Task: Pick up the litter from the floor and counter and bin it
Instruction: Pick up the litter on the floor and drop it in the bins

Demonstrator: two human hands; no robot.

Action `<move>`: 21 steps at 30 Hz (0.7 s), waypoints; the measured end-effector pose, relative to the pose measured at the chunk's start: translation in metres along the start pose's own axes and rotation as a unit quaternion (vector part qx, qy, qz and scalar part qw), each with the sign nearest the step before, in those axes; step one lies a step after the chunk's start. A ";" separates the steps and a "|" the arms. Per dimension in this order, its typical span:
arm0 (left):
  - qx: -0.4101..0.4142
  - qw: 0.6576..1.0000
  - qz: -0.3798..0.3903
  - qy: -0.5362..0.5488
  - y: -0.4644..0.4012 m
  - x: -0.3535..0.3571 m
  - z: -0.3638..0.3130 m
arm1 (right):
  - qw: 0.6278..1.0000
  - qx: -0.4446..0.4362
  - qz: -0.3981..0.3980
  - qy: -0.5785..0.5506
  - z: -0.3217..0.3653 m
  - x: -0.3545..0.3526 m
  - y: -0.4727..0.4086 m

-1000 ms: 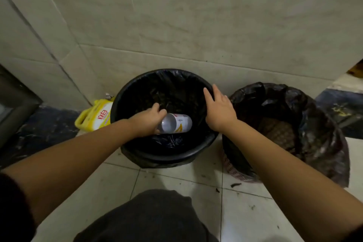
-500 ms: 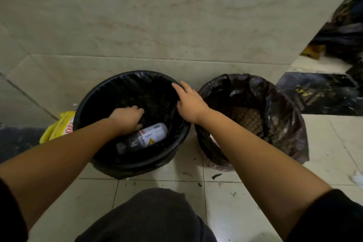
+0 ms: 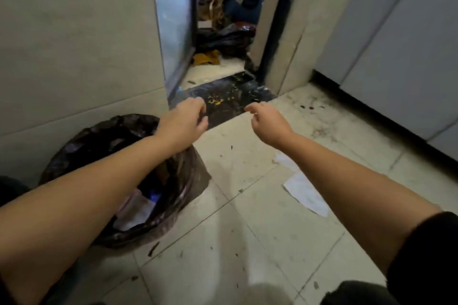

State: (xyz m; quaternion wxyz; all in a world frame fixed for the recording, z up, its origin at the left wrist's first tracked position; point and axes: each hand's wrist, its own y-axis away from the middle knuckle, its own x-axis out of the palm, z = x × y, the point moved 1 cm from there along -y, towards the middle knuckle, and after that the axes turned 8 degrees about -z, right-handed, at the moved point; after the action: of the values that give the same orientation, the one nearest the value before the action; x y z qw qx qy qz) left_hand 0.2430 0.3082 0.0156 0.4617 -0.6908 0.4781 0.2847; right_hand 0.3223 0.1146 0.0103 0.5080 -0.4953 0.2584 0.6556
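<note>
Left hand point(image 3: 184, 120): empty, fingers loosely curled, above the bag-lined bin point(image 3: 104, 156).
Right hand point(image 3: 269, 122): empty, half-curled.
White paper point(image 3: 306, 193): on floor right of bin, likely next.

We see white paper scraps point(image 3: 306, 193) lying flat on the right floor tiles; the black-lined bin point(image 3: 188, 181) stands left, part-filled.

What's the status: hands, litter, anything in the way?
Left hand and right hand both empty, fingers loosely curled. White paper lies on the floor under the right forearm. Bagged bin at left. Path clear.
</note>
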 end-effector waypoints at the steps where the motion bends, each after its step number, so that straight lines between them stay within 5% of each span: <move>1: 0.024 0.999 0.026 0.009 -0.009 0.012 -0.018 | 0.999 0.036 0.008 0.029 -0.027 -0.014 -0.002; 9: 0.124 0.978 0.160 0.049 -0.059 0.081 -0.132 | 0.960 0.231 0.089 0.130 -0.162 -0.088 0.018; 16: 0.152 0.941 0.301 -0.004 -0.032 0.248 -0.189 | 0.963 0.210 0.135 0.097 -0.277 0.000 0.015; 21: 0.095 0.920 0.380 -0.029 -0.005 0.353 -0.197 | 0.968 0.150 0.190 0.059 -0.328 0.080 -0.008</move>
State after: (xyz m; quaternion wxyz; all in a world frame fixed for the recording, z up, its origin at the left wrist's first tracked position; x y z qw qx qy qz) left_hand 0.3726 -0.0108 -0.1964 0.3963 -0.4014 0.7158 0.4116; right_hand 0.4569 -0.1263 -0.1842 0.4263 -0.3930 0.4725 0.6638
